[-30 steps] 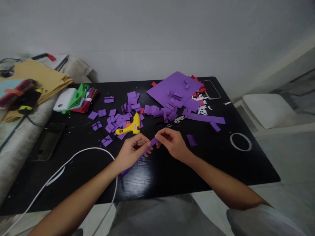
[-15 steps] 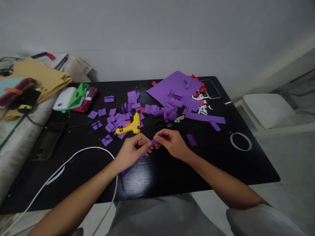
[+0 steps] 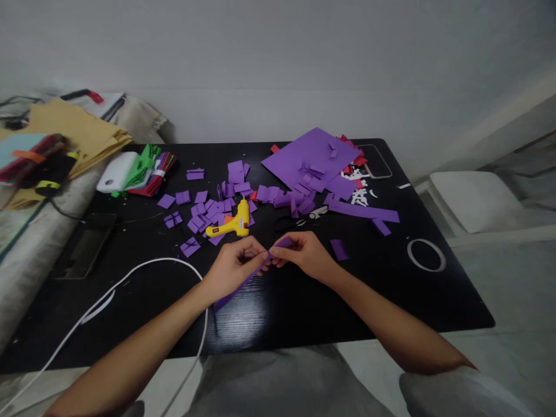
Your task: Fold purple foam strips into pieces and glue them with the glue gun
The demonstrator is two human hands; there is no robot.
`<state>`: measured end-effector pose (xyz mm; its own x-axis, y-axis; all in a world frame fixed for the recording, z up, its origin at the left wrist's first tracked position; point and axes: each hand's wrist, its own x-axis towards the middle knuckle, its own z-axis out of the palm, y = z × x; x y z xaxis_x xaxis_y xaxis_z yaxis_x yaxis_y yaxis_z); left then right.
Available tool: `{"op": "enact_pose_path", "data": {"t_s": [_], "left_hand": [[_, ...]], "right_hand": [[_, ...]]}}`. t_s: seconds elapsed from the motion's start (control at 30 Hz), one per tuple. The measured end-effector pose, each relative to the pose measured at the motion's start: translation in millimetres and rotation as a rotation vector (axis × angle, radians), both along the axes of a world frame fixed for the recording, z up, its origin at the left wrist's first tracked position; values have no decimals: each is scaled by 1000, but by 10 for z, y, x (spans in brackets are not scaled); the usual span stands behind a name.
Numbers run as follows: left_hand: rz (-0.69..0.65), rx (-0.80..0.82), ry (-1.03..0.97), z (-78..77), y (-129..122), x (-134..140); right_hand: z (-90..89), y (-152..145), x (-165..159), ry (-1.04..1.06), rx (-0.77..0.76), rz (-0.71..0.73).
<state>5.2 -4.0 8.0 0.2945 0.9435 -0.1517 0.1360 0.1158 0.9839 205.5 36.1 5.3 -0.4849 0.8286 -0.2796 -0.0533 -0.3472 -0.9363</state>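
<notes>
A purple strip [image 3: 237,292], paper or foam sheet, is pinched between both hands over the front half of the black table. My left hand [image 3: 237,263] is closed on its middle, with the long end slanting down toward me. My right hand [image 3: 299,252] is closed on the upper end, thumb and fingers nearly touching the left fingertips. Just beyond the left hand lies a yellow glue gun [image 3: 237,220] on a scatter of cut purple pieces [image 3: 204,214]. Beyond the right hand are scissors [image 3: 306,219], with a small purple piece [image 3: 339,249] to its right.
A large purple sheet [image 3: 310,156] lies at the back right over red and white scraps. A white cable [image 3: 152,260] loops across the left side. Bundled coloured sheets [image 3: 150,171] sit back left, a tape ring [image 3: 426,255] at right, a white stool [image 3: 475,200] beyond the edge.
My right fingers have shifted slightly on the strip, and more of its upper end shows above them. My left hand keeps nearly the same place. The whole view has tilted a little.
</notes>
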Motion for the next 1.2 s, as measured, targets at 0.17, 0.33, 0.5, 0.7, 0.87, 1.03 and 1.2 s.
{"op": "enact_pose_path", "data": {"t_s": [0.17,0.33,0.5,0.7,0.87,1.03,1.2], "left_hand": [[-23,10,2,2,-10,-14],[-13,-12,-10,9,2,-12],[22,-59,-32,7,9,-10],[38,-114,-37,16,35,-25],[40,-141,-73,25,63,-39],[50,-130,-86,24,52,-22],[43,-126,-100,24,56,-14]], "right_hand": [[11,-10,-5,20,41,-2],[35,25,26,-5,72,-33],[45,90,82,-22,89,-118],[68,171,140,1,47,-253],[54,172,117,104,2,-404],[-3,-15,-57,98,-96,-224],[-49,-78,-93,50,-84,-130]]}}
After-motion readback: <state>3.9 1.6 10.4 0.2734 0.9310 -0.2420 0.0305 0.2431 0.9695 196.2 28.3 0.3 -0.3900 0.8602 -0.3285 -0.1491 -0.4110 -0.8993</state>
